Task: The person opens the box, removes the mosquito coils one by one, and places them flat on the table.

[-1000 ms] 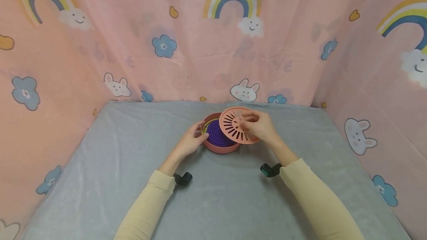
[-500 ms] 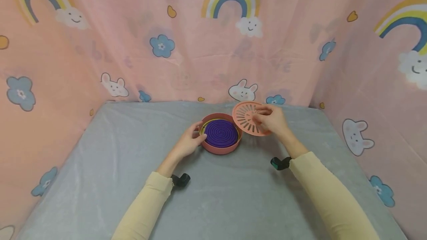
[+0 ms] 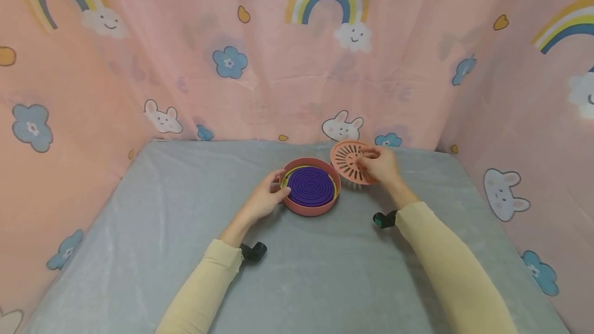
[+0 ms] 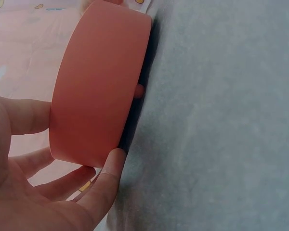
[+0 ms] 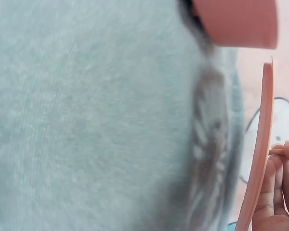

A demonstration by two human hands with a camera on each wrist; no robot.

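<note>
In the head view a round pink mosquito coil box [image 3: 310, 211] sits on the cloth, with a purple spiral mosquito coil [image 3: 310, 185] inside and a yellow rim showing around it. My left hand [image 3: 264, 197] holds the box by its left side. The left wrist view shows the thumb at the box wall [image 4: 101, 82] and the fingers curled around its edge. To the right, my right hand [image 3: 382, 166] pinches the slotted pink lid [image 3: 345, 161] near its centre. The right wrist view shows this lid [image 5: 262, 144] edge-on, raised off the cloth, apart from the box.
Grey cloth [image 3: 297, 277] covers the table. A pink curtain [image 3: 269, 102] printed with rainbows, rabbits and flowers stands at the back and both sides. Small black devices [image 3: 254, 251] are strapped at the wrists.
My right hand has carried the lid off to the right, from over the box to beside it, uncovering the purple coil. The left hand has stayed on the box.
</note>
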